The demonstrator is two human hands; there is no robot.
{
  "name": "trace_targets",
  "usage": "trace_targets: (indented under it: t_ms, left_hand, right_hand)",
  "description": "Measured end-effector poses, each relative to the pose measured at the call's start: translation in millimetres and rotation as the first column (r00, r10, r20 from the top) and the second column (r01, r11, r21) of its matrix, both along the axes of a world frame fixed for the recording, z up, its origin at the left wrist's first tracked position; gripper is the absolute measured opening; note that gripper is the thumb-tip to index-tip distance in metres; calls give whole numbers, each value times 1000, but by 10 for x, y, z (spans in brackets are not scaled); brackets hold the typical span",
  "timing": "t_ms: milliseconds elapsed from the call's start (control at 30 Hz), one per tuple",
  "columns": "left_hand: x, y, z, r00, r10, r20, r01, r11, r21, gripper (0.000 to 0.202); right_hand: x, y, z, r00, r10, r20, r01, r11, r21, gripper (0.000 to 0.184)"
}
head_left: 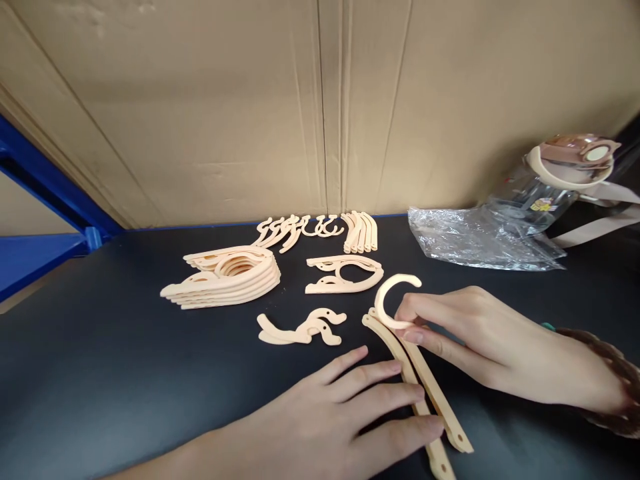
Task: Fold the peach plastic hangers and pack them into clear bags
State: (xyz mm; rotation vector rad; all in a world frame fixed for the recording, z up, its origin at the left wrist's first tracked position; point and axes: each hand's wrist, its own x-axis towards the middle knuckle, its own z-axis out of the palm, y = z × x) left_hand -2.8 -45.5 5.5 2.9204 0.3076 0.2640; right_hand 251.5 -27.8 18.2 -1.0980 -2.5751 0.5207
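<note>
Between the thumb and forefinger of my right hand (465,333) is a cream plastic hanger hook (385,297), held up over the ends of two long hanger arms (440,400). My left hand (350,413) is spread flat, its fingertips reaching over the nearer arm; whether they press on it I cannot tell. Two short curved pieces with small holes (303,328) lie crossed left of the hook. Behind them rests one folded hanger (345,287), beside a stack of several folded hangers (225,293).
At the back of the black table (125,373) lie loose hooks and curved pieces (280,233) and a row of hanger arms (360,232). A clear plastic bag (465,237) and a strapped bottle (545,180) are at right. Cardboard (225,100) stands behind, a blue frame (45,173) at left.
</note>
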Motion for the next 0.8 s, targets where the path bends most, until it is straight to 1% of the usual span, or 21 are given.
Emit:
trace_targets:
  t_ms: [67,133,200,233,267,333,367,433,500,533,567,633,667,733,800]
  left_hand:
    - [-15,-12,-9,999,30,25,-30,1000,-5,37]
    - [-28,-25,-32,993,88,78,-87,996,-8,28]
    - [-33,-22,-84,976,132,171,-133,991,-2,22]
    - [-31,-13,-118,962,140,236,-147,989,12,24]
    - [-26,-1,-153,936,145,322,-165,986,37,25]
    - [-12,19,-210,883,144,447,-207,974,96,27]
    - [-5,22,-224,871,143,471,-228,965,128,27]
    - [9,6,-221,902,164,400,-249,953,170,26]
    - [27,-31,-192,944,197,265,-249,952,177,29]
    - [38,-51,-177,955,209,212,-247,954,170,27]
    - [49,-68,-164,960,200,194,-233,959,163,21]
    - [64,-87,-147,961,176,215,-213,963,162,9]
    - [64,-88,-140,959,163,233,-201,968,150,9]
    - [38,-80,-126,954,163,251,-190,977,91,12]
    - [-18,-63,-112,950,186,250,-191,982,-5,17]
  right_hand:
    - [18,25,4,999,25,39,-27,998,56,29]
    - [48,61,10,996,29,79,-40,989,144,29]
    - [81,94,12,995,8,98,-27,980,199,29]
    - [95,105,12,995,-4,98,-16,978,206,28]
    - [105,112,10,996,-15,92,-4,979,203,28]
    - [109,113,5,997,-32,69,19,982,187,28]
    - [102,107,3,998,-38,51,28,983,183,28]
    - [73,89,1,999,-51,-9,52,986,161,26]
    - [27,67,6,992,-66,-107,76,993,87,23]
    - [2,56,11,983,-82,-166,88,996,25,23]
    - [-22,46,16,969,-107,-224,99,994,-48,24]
    - [-62,31,31,936,-172,-308,117,975,-188,31]
    - [-75,27,38,922,-201,-331,122,962,-245,34]
    - [-84,27,52,905,-235,-353,119,940,-320,36]
    - [-75,38,61,891,-254,-375,110,925,-365,34]
